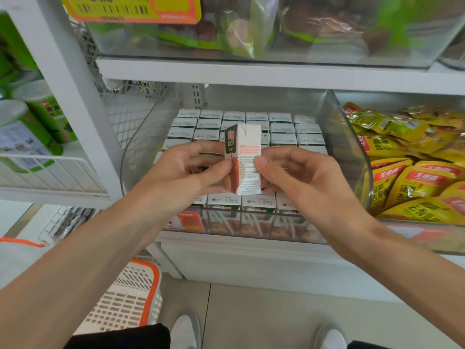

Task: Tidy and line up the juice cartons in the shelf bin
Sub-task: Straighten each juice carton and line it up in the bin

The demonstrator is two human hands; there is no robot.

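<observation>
- "100%" on the dark green panel of the raised juice carton; the orange and grey small print on its white side is too fine to read
- "24.8" above a barcode on the price tag, far left
- chinese characters on the yellow packets, right

Cartons in bin, snack packets right, basket below-left.
</observation>
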